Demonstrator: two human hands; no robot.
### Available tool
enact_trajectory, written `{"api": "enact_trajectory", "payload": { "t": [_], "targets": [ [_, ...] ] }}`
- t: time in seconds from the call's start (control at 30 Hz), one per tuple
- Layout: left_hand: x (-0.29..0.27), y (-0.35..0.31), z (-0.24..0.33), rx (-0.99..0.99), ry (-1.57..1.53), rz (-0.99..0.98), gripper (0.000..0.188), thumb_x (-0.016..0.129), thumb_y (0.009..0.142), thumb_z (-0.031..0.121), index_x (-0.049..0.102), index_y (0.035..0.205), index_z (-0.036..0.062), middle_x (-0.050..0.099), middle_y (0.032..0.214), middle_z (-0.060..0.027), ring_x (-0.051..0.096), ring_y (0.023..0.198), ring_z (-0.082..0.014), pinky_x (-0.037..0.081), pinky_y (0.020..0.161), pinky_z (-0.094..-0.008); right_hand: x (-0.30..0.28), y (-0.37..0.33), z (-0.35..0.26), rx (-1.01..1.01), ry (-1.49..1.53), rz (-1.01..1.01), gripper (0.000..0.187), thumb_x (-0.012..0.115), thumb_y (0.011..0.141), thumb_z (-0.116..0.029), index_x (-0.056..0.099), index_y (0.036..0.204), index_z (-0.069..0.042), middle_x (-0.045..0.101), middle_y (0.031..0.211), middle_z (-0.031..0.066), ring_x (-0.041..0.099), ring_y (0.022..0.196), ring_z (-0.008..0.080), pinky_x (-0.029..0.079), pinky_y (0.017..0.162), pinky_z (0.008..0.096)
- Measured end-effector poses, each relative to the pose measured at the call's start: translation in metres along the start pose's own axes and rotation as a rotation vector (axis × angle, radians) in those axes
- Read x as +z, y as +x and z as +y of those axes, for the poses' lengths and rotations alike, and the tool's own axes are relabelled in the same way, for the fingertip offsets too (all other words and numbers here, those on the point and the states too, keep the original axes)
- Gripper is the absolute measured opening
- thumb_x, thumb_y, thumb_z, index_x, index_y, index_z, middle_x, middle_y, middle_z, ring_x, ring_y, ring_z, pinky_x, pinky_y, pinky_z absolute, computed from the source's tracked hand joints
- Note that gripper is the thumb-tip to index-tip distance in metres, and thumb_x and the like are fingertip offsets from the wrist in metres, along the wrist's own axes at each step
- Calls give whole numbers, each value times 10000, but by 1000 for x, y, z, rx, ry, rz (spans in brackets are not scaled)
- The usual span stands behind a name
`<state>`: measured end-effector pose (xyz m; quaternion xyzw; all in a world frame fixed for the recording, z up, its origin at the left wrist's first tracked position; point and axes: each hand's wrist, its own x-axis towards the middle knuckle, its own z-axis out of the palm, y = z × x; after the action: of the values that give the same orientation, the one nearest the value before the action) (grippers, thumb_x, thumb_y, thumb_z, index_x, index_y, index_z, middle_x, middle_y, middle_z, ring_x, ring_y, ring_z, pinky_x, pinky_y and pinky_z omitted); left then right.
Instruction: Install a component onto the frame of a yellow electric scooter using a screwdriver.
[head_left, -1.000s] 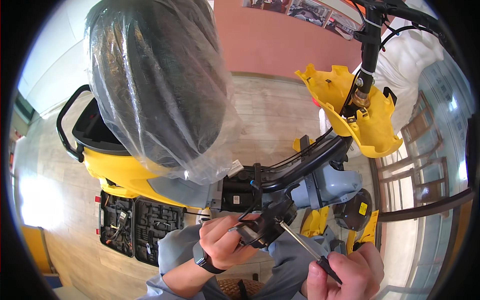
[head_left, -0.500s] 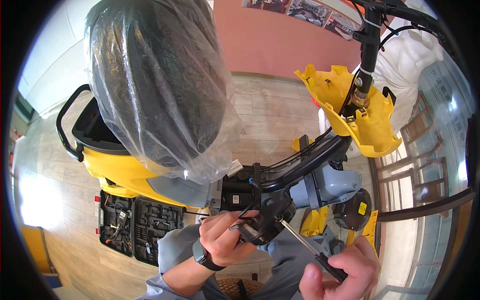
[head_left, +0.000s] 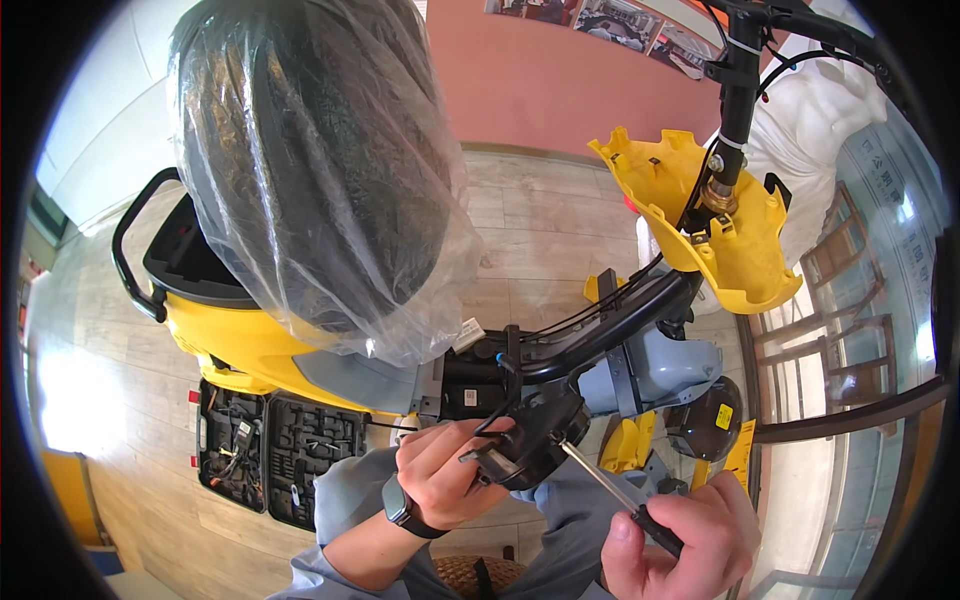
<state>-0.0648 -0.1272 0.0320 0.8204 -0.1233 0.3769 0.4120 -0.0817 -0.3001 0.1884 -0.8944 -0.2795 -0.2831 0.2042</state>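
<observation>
My left hand (head_left: 447, 474), with a watch on its wrist, is closed on the left side of a round black plastic part (head_left: 540, 440). A thin black cable rises from that part beside the fingers. My right hand (head_left: 692, 538) grips the dark handle of a screwdriver (head_left: 612, 484). The steel shaft slants up and left, and its tip meets the right side of the black part; the screw head itself is too small to make out. Just beyond stands the scooter's black frame tube (head_left: 610, 340).
A seat under clear plastic (head_left: 320, 180) tops the yellow scooter body (head_left: 240, 345) on the left. An open black tool case (head_left: 285, 455) lies on the floor below it. A yellow front cover (head_left: 740, 262) surrounds the steering column (head_left: 738, 110). Several loose yellow panels (head_left: 630, 445) lie near my right hand.
My right hand and the screwdriver handle have shifted slightly up and left, while the tip stays at the black part. The left hand has hardly moved.
</observation>
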Motion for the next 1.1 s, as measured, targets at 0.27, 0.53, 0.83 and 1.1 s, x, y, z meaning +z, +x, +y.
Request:
{"api": "enact_trajectory", "payload": {
  "t": [0.27,0.53,0.83,1.1],
  "targets": [
    [-3,1,-3,91,4,-32,399,944,563,159,610,778,117,710,704,-48,672,556,-172,540,507,-290,-8,7,-1,-67,-44,-98,158,708,901,-125,652,916,22,560,632,83,510,479,230,398,443,312],
    [-1,2,-2,113,0,61,264,792,556,81,557,660,20,731,879,-130,673,584,-220,519,479,-285,-5,7,0,-77,-83,-72,185,696,922,-147,681,909,38,554,619,87,518,488,228,394,443,315],
    [-7,14,7,-78,4,-86,335,949,571,191,720,790,82,699,726,-48,643,543,-171,501,510,-271,-3,10,1,67,-27,-84,218,713,904,-200,674,854,8,571,653,94,532,518,236,401,472,327],
    [6,13,4,-288,-296,-185,395,920,652,214,576,597,27,571,596,-50,551,473,-157,406,429,-285,25,15,44,310,274,-25,408,824,752,-277,481,780,-58,673,833,113,588,668,280,421,581,368]
  ]
}}
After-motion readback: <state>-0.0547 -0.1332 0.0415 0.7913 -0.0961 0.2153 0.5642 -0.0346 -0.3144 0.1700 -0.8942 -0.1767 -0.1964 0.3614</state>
